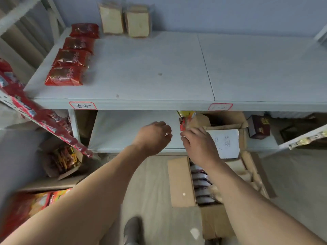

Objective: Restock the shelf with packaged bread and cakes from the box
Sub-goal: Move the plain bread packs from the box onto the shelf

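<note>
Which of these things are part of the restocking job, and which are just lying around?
Part of the job:
- upper shelf
- red cake packs
- bread bags
- open box
- left hand, right hand

Just lying about:
- dark carton
- snack box
- handwritten sheet

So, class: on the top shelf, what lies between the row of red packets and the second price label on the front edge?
In the head view, only bare shelf top lies between the red packets and that label.
</note>
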